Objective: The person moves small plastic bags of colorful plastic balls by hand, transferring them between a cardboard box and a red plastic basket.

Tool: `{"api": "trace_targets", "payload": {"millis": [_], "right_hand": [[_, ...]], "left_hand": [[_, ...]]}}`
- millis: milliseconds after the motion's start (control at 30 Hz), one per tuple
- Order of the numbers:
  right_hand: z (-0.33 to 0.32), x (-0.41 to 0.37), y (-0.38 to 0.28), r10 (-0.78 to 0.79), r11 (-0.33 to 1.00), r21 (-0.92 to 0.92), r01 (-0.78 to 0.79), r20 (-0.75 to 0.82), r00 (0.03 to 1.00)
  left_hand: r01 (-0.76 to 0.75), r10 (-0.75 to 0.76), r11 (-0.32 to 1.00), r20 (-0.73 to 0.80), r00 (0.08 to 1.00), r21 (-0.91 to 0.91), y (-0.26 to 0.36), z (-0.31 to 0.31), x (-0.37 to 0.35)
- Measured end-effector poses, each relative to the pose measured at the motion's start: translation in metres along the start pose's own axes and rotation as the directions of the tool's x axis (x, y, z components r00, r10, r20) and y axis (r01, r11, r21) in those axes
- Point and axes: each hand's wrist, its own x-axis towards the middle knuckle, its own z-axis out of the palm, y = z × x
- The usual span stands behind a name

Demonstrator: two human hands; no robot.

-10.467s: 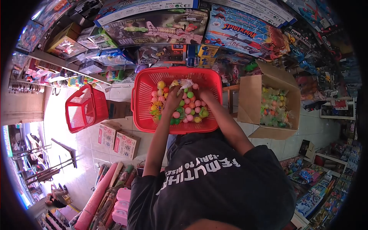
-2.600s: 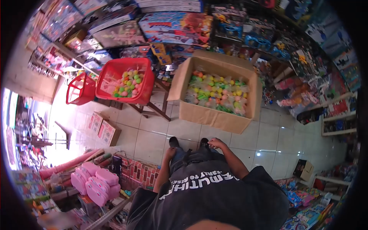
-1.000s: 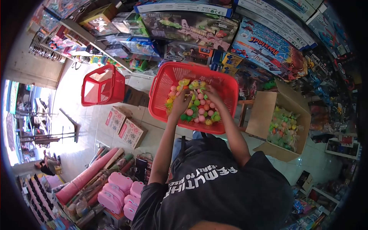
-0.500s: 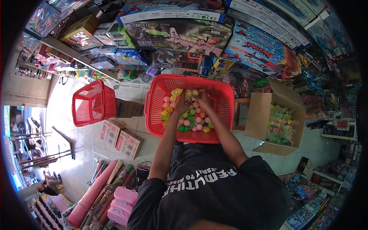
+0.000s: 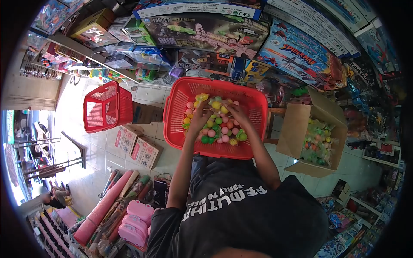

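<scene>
A red plastic basket (image 5: 172, 139) in front of me holds many small balls (image 5: 211, 133) in pink, green, yellow and orange. Inside it, both hands are at what looks like a clear bag of balls (image 5: 217, 105), mostly yellow and pale green. My left hand (image 5: 200, 118) has its fingers closed on the bag's left side. On the right side, my right hand (image 5: 237, 113) grips it with bent fingers. Another yellow bundle (image 5: 201, 97) lies beyond my left hand, near the far wall of the basket.
To the right stands an open cardboard box (image 5: 294, 129) with bagged balls inside. A second red basket (image 5: 107, 107) is at the left, near printed cartons (image 5: 146, 153). Boxed toys (image 5: 206, 36) fill the shelf ahead. Rolled sheets (image 5: 103, 208) and pink cases (image 5: 137, 219) stand at lower left.
Both hands have drawn slightly apart, and the yellow balls between them show more clearly. The whole view has shifted a little.
</scene>
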Motion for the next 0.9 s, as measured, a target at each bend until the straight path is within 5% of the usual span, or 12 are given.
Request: {"api": "trace_targets", "payload": {"millis": [133, 233, 467, 533, 667, 700, 733, 900], "right_hand": [[0.015, -0.008, -0.012, 0.165, 0.942, 0.279, -0.188, 0.105, 0.981], [0.029, -0.011, -0.027, 0.234, 0.864, 0.409, -0.295, 0.194, 0.953], [0.048, 0.010, -0.020, 0.232, 0.862, 0.361, -0.355, 0.341, 0.911], [0.051, 0.014, -0.028, 0.151, 0.955, 0.194, -0.227, 0.340, 0.928], [0.055, 0.041, -0.025, 0.129, 0.992, -0.042, -0.122, 0.384, 0.914], [0.059, 0.054, -0.010, -0.073, 0.982, -0.152, 0.117, 0.266, 0.961], [0.062, 0.059, -0.006, -0.289, 0.901, -0.284, 0.328, 0.171, 0.942], [0.081, 0.079, -0.017, -0.521, 0.617, -0.608, 0.499, 0.159, 0.839]], "left_hand": [[-0.021, 0.020, 0.983, -0.009, 1.000, -0.184, 0.015, 0.004, -0.020], [0.016, -0.019, 0.993, -0.025, 0.999, -0.116, 0.008, 0.008, -0.023], [-0.030, 0.036, 0.999, -0.206, 0.978, 0.033, 0.028, -0.010, -0.026], [0.051, -0.054, 0.999, -0.254, 0.966, -0.018, 0.015, -0.020, -0.024], [-0.008, 0.019, 0.999, -0.364, 0.931, 0.031, 0.014, -0.035, -0.030], [-0.017, 0.066, 0.993, -0.424, 0.903, 0.118, 0.012, -0.039, -0.030], [-0.018, 0.115, 0.979, -0.479, 0.870, 0.203, 0.008, -0.043, -0.031], [-0.059, 0.199, 0.938, -0.392, 0.898, 0.342, -0.019, -0.062, -0.032]]}}
